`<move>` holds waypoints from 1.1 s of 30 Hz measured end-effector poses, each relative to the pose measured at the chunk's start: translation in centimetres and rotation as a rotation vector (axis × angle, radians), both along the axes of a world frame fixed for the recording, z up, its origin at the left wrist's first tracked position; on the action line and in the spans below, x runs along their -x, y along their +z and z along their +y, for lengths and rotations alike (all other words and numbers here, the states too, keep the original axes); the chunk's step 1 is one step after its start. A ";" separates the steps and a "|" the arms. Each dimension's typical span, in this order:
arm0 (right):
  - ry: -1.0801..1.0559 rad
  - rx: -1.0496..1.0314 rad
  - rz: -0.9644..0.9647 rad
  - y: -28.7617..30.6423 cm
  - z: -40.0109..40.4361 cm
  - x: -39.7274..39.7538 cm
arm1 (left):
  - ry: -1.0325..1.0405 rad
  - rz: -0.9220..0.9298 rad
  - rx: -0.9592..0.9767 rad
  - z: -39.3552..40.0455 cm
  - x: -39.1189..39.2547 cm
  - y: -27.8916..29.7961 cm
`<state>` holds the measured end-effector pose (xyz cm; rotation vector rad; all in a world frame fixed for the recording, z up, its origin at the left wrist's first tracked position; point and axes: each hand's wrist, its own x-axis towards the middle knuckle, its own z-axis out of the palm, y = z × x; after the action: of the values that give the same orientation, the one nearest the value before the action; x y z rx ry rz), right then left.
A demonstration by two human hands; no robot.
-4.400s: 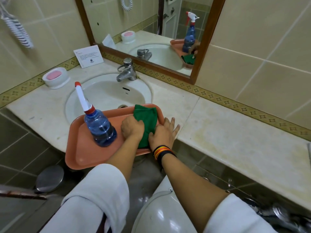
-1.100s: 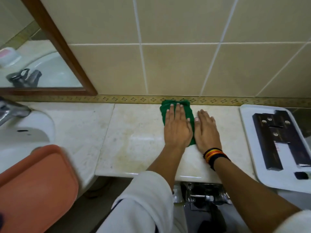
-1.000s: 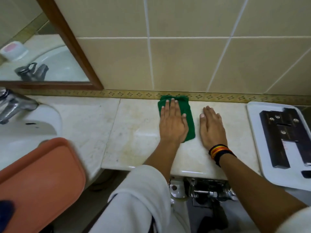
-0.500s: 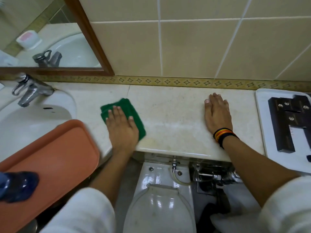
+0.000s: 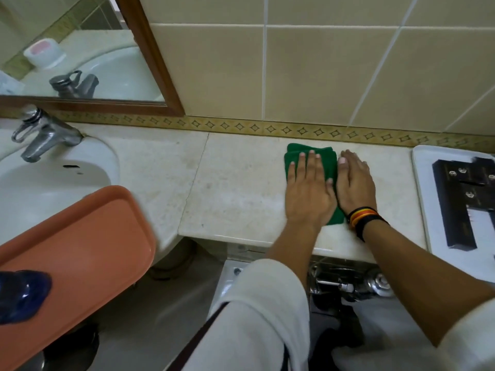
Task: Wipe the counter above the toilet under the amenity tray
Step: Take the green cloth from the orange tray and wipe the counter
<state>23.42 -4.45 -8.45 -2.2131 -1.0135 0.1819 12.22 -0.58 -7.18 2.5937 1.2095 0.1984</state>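
Head view: two hands (image 5: 308, 194) (image 5: 355, 184), one cloth (image 5: 330, 162)

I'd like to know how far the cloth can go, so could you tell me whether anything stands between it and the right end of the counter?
Yes. The right hand lies flat beside the green cloth, and beyond it the white amenity tray covers the counter.
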 end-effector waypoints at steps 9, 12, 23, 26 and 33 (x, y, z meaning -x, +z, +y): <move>0.023 -0.022 0.078 0.3 -0.7 -0.1 | 0.073 -0.052 -0.003 -3.2 6.2 -1.1; 0.053 0.000 0.121 0.6 -1.3 0.1 | 0.068 -0.004 -0.015 -3.8 9.1 -1.3; -0.199 0.103 0.454 4.1 -12.8 12.2 | 0.399 -0.113 0.021 -1.2 6.8 3.7; -0.281 0.138 0.682 3.9 -12.2 14.0 | 0.421 -0.016 0.103 0.0 5.6 4.6; -0.271 0.052 0.774 4.2 -8.5 14.3 | 0.247 0.000 -0.049 -1.4 6.9 4.1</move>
<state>9.13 -12.97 -4.23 -2.0141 -0.2835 0.8636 5.36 -1.96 -3.07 2.4781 1.5422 0.2798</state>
